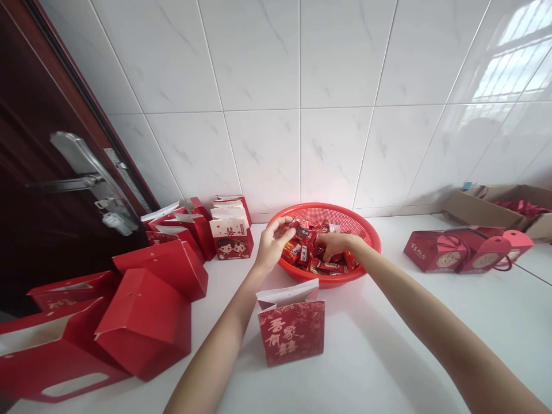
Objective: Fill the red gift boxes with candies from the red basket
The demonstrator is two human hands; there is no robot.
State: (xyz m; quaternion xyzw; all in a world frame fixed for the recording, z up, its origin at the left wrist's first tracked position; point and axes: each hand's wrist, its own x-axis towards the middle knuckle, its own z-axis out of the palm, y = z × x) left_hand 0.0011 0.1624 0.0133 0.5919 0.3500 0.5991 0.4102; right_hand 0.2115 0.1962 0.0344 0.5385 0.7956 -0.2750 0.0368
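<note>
A red plastic basket (374,241) full of wrapped candies (304,256) stands against the tiled wall. At its left rim, my left hand (271,244) is closed, thumb and fingers pinching a red wrapped candy (295,225). My right hand (338,245) reaches in from the right with its fingers curled down among the candies. Its fingertips are partly buried, and what they grip is hidden. Between my forearms, in front of the basket, a dark red paper gift box (293,333) with white lettering stands upright, its top open.
Several red paper boxes (149,322) crowd the left side, beside a door with a metal handle (81,183). Behind them stands a box with two cartoon figures (232,244). To the right are red boxes with ribbons (448,253) and a cardboard carton (474,208) at the back.
</note>
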